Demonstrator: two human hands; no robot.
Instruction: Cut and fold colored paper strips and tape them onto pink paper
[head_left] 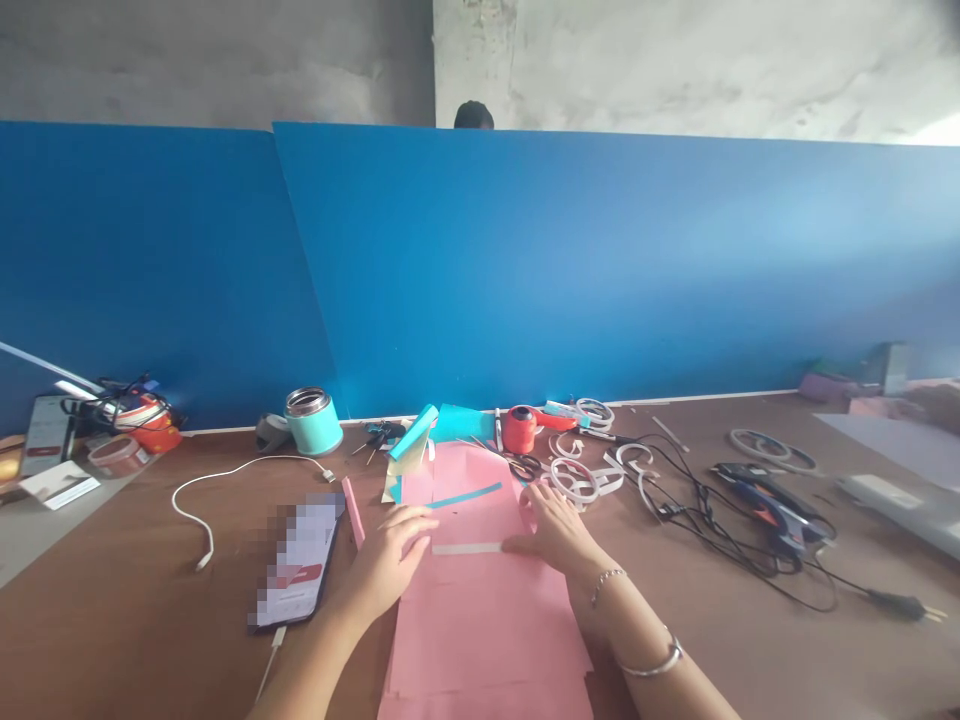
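Head view: the pink paper (495,625) is being steadied by both hands, directly in front of the wearer on the brown table (187,640). By the left hand (390,560), the left edge is being touched with loosely bent fingers, thumb held apart, and nothing is seen being clasped. By the right hand (559,535), the opposite edge is being covered with half-open, spread fingers, while one end of a white strip (465,548) is being met by the thumb; no firm pinch is being shown. Farther up, a slanting blue strip (469,494) is being carried on the same pink surface. The work is seemingly being caught partway: two strips are being borne by the paper, though whether they are being held by glue cannot be told. Probably left to be dealt with are the uneven pink layers, whose lower edges are being shown out of line. Beyond the hands, a narrow pink piece (352,510) is being kept apart on the left, and a blue roll (412,430), scissors (526,467) and white coils (576,481) are being left around the far end, none of them being handled. Farther out, a phone (300,570) and a corded tool (772,515) are being left untouched.
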